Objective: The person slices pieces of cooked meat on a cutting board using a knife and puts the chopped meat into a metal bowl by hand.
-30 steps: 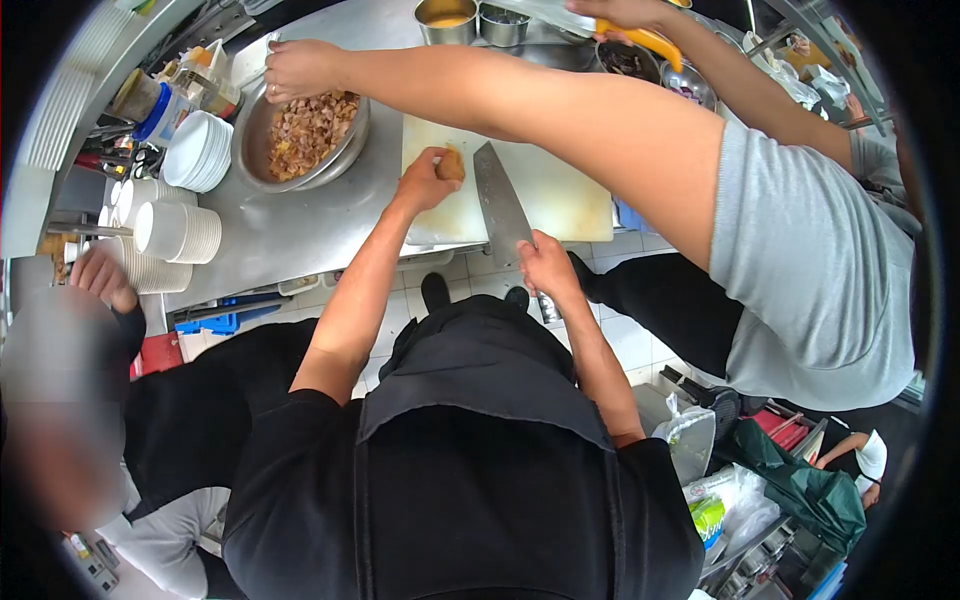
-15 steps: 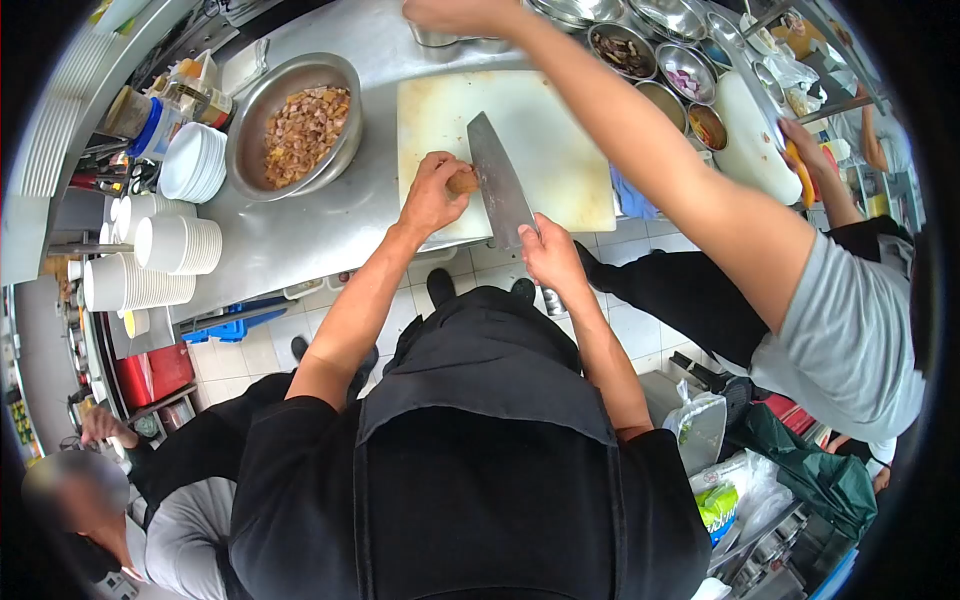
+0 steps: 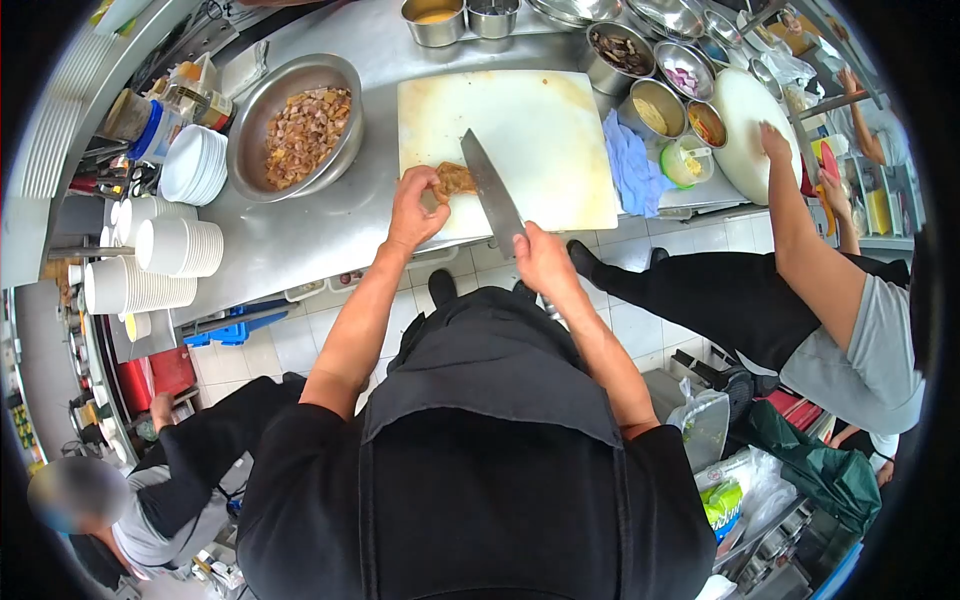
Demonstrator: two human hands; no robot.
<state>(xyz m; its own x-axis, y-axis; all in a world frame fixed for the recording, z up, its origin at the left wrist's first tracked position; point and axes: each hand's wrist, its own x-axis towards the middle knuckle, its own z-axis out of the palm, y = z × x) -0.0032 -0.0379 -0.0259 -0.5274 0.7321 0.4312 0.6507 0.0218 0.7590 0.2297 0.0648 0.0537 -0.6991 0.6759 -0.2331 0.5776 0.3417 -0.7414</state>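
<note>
A brown piece of meat [image 3: 456, 181] lies on the white cutting board [image 3: 540, 130], near its left front part. My left hand [image 3: 416, 208] is at the meat's left edge, thumb and fingers closed on it. My right hand [image 3: 546, 262] grips the handle of a wide cleaver [image 3: 489, 187]. The cleaver's blade points up and left over the board, just right of the meat. Left of the board stands a large metal bowl [image 3: 243, 140] of chopped meat pieces.
Stacked white bowls [image 3: 160, 238] and plates [image 3: 192, 158] stand at the left. Right of the board are a blue cloth [image 3: 632, 168], metal containers of ingredients and a round white board [image 3: 748, 130]. A co-worker's arm [image 3: 800, 220] reaches in there; another person [image 3: 190, 480] is lower left.
The co-worker's arm has withdrawn from over the counter to the right. The meat now lies spread out on the board beside my left hand. My cleaver has shifted slightly left and down.
</note>
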